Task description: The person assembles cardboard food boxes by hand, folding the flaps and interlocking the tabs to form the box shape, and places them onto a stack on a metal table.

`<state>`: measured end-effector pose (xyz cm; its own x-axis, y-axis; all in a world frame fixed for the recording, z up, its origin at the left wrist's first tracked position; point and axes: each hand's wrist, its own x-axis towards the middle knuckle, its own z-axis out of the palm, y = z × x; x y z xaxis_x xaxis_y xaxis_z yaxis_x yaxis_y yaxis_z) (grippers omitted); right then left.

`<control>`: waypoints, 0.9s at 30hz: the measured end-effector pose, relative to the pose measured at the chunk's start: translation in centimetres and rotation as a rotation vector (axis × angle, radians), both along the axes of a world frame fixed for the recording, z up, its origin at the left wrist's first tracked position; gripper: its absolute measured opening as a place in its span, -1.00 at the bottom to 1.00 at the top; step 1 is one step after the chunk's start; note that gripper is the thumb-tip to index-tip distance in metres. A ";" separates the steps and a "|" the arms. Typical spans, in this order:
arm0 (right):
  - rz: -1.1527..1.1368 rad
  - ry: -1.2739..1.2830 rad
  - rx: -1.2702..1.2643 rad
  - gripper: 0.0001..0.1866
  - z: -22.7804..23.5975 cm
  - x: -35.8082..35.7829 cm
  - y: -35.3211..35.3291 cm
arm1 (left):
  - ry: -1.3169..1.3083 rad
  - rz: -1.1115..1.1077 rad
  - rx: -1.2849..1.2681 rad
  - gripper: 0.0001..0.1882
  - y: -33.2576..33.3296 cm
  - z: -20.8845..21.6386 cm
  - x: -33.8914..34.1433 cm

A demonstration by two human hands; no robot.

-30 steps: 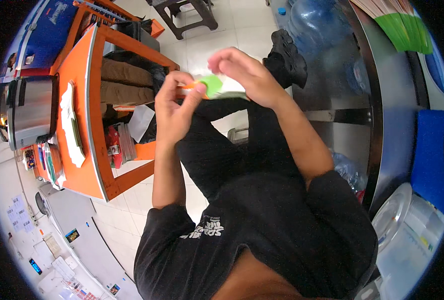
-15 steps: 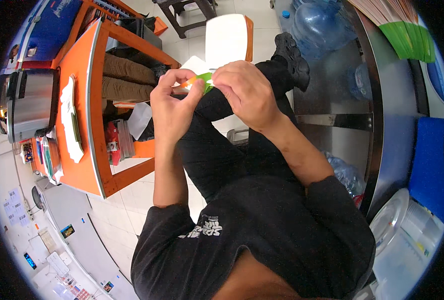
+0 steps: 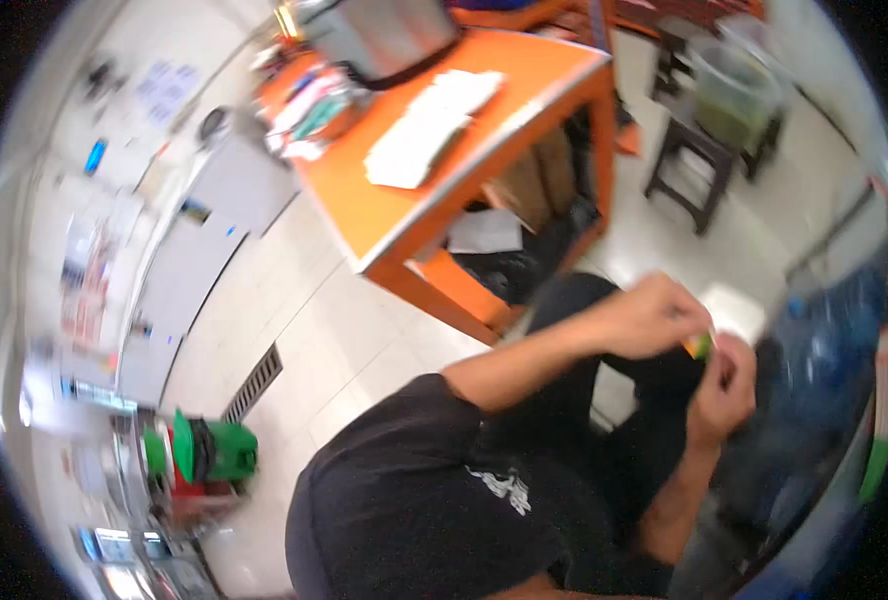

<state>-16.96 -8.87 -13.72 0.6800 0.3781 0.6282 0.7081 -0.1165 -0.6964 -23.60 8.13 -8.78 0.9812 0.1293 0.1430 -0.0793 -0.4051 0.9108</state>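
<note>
A small green-and-orange piece (image 3: 700,346), which looks like paper, is pinched between my two hands above my lap. My left hand (image 3: 654,318) has its fingers closed on the near-left end of it. On the other side, my right hand (image 3: 724,392) is closed with thumb and fingertips at its edge. Most of the piece is hidden by my fingers, and the picture is blurred by motion. Just beyond my hands is a white flat-topped object (image 3: 732,308).
An orange table (image 3: 364,225) with a stack of white sheets (image 3: 434,125) and a metallic appliance (image 3: 379,40) stands to the left. Dark stools (image 3: 689,165) stand farther off, one bearing a clear bucket (image 3: 734,95). Blue plastic bottles (image 3: 824,340) are at right, a green bin (image 3: 219,448) at lower left.
The view has swung left and tilted, so the table now lies ahead and the bin shows. My hands appear farther right, both still closed on the green-and-orange piece.
</note>
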 end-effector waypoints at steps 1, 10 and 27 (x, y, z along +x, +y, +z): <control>0.055 0.000 0.046 -0.87 0.5 -0.4 -0.2 | -0.017 0.029 -0.057 -0.80 -0.6 0.5 -0.5; 0.143 -0.007 0.039 -0.89 1.3 -0.6 1.4 | -0.117 0.058 -0.035 -0.83 0.4 1.2 -1.4; 0.038 -0.039 0.007 -0.90 2.0 -1.0 0.2 | -0.238 -0.036 0.142 -0.81 0.1 1.4 -0.8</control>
